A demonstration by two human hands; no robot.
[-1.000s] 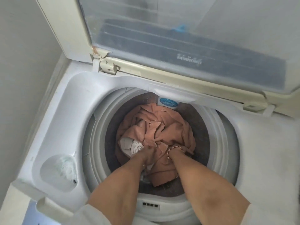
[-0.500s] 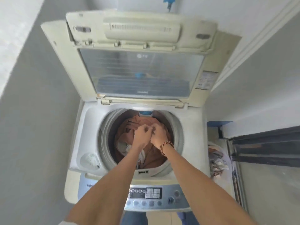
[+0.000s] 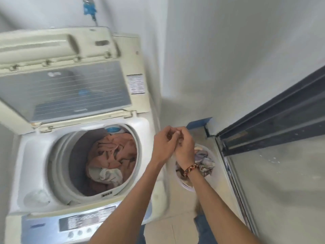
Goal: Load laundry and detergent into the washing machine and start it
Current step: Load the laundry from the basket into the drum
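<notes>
The white top-loading washing machine [image 3: 35, 155] stands at the left with its lid [image 3: 70, 85] raised. Salmon-coloured laundry [image 3: 114, 152] and a white cloth [image 3: 109, 175] lie in the drum. Both hands are out of the drum, held together in the air to the right of the machine, above the laundry basket [image 3: 184, 184]. My left hand [image 3: 163, 145] and my right hand [image 3: 184, 147], with a beaded bracelet on its wrist, touch at the curled fingertips. I see nothing held in either. No detergent container is in view.
The basket on the floor holds mixed clothes [image 3: 205, 161]. The control panel [image 3: 84, 221] runs along the machine's front edge. A dark sliding door frame [image 3: 263, 134] bounds the right side. A blue tap [image 3: 88, 7] sits on the wall behind the lid.
Both hands came up out of the drum and moved right, from over the laundry to above the basket. The view has pulled back and turned right.
</notes>
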